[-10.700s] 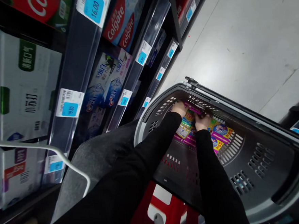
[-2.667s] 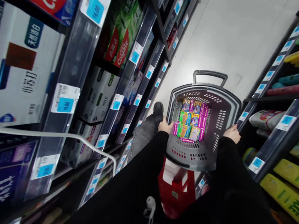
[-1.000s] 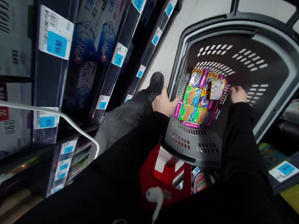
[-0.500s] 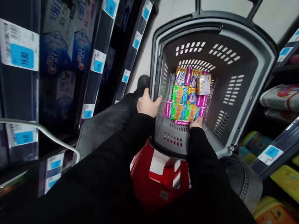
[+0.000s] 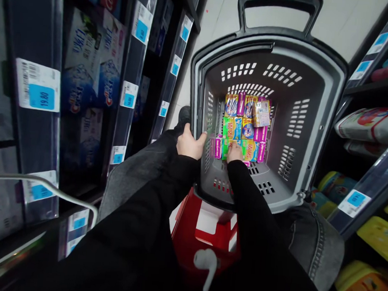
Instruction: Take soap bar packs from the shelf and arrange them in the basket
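My left hand (image 5: 190, 142) grips the left rim of a grey plastic shopping basket (image 5: 294, 108), thumb over the edge. Inside, packs of soap bars lie in rows on the basket floor. My right hand (image 5: 235, 152) reaches in over the bottom row, fingers closed on a green soap pack (image 5: 225, 148) and partly covering it. To its right lies another green-and-yellow soap pack (image 5: 248, 150). A yellow OMO pack (image 5: 248, 129) sits in the middle row, and a gold-and-white pack (image 5: 262, 113) rests tilted on top at the right. Magenta packs (image 5: 218, 147) stand at the sides.
A red stool-like object (image 5: 188, 225) is below the basket, between my legs. Shelves with Crest toothpaste boxes (image 5: 81, 84) and price tags line the left. Packaged goods (image 5: 371, 124) fill the right shelves. A white earphone (image 5: 206, 260) dangles in front.
My right hand has moved left and slightly up, from the right end of the bottom row onto a green soap pack. My left hand stays on the rim. The earphone has swung into view.
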A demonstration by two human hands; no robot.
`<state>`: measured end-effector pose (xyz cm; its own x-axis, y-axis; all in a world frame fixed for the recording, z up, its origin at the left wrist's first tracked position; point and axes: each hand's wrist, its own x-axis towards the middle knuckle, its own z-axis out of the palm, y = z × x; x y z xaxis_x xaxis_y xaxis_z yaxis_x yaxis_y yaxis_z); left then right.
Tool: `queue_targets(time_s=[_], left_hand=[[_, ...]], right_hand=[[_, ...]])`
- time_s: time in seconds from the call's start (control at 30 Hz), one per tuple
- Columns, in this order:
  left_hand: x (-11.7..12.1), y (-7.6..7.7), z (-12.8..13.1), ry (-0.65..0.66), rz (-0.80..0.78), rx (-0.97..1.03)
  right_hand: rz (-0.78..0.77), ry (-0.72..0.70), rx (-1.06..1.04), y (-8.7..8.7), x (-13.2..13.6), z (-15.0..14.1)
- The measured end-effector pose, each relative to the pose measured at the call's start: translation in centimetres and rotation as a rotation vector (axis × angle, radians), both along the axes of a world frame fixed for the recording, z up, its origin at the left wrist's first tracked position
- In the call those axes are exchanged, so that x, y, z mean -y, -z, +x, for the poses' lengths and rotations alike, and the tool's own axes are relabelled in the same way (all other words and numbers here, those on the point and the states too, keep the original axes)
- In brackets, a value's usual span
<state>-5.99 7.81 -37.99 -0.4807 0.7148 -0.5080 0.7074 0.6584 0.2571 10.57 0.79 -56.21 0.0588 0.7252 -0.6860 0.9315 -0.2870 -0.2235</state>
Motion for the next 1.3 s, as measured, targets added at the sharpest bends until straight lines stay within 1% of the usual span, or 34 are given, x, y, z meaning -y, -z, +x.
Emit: queue_targets(time_s=[0.03,0.1,0.2,0.27,0.33,0.43,0.5,0.57,0.63,0.77,0.83,0.93,1.0,1.07,1.13,1.17,1.2,1.23,1.3], left_hand=[[0.0,0.0,0.0,0.001,0.001,-0.004],[0.1,0.1,-0.1,-0.001,-0.002,-0.014],[0.3,0.1,-0.2,0.006,0.008,-0.009],[0.4,-0.1,-0.2,0.011,0.027,0.002],[0.4,-0.3,-0.1,0.010,0.027,0.008],[0.3,-0.6,0.2,-0.007,-0.042,-0.015],[0.3,-0.7,0.5,-0.011,-0.087,-0.029],[0.3,-0.8,0.7,-0.004,-0.097,-0.028],[0.3,-0.8,0.8,0.004,-0.081,-0.020],[0.4,-0.7,0.9,0.004,-0.049,-0.023],[0.5,-0.7,0.9,-0.002,-0.052,-0.020],[0.6,-0.7,1.0,-0.010,-0.049,-0.004],[0.7,-0.6,1.1,-0.015,-0.041,-0.004],[0.8,-0.6,1.1,-0.011,-0.042,-0.013],[0.8,-0.6,1.0,0.005,-0.056,-0.021],[0.8,-0.6,1.0,0.013,-0.063,-0.027],[0.8,-0.6,1.0,0.018,-0.070,-0.034],[0.8,-0.7,1.0,0.023,-0.076,-0.039],[0.8,-0.8,0.9,0.031,-0.080,-0.049]], right_hand=[[0.034,-0.098,-0.081,-0.1,-0.7,-1.5],[0.059,-0.263,-0.154,-0.1,-2.1,-3.7],[0.013,-0.382,-0.167,0.2,-3.8,-5.0],[-0.055,-0.428,-0.166,0.6,-5.0,-5.0],[-0.165,-0.481,-0.166,1.2,-6.3,-4.8],[-0.366,-0.554,-0.182,2.4,-8.5,-4.3],[-0.453,-0.601,-0.199,3.0,-9.5,-3.9],[-0.489,-0.637,-0.200,3.2,-9.9,-3.5],[-0.478,-0.658,-0.200,3.0,-9.6,-3.1],[-0.338,-0.631,-0.146,2.2,-7.8,-2.6],[-0.274,-0.614,-0.148,2.3,-7.1,-2.5],[-0.289,-0.605,-0.174,3.2,-7.0,-2.6],[-0.317,-0.611,-0.157,3.4,-7.3,-2.7],[-0.304,-0.623,-0.131,2.9,-7.3,-2.7],[-0.242,-0.608,-0.116,1.7,-6.6,-2.6],[-0.189,-0.561,-0.115,1.1,-6.0,-2.6],[-0.121,-0.474,-0.109,0.5,-5.2,-2.6],[-0.040,-0.345,-0.089,0.0,-4.4,-2.7],[0.123,-0.002,0.002,-0.4,-2.9,-3.3]])
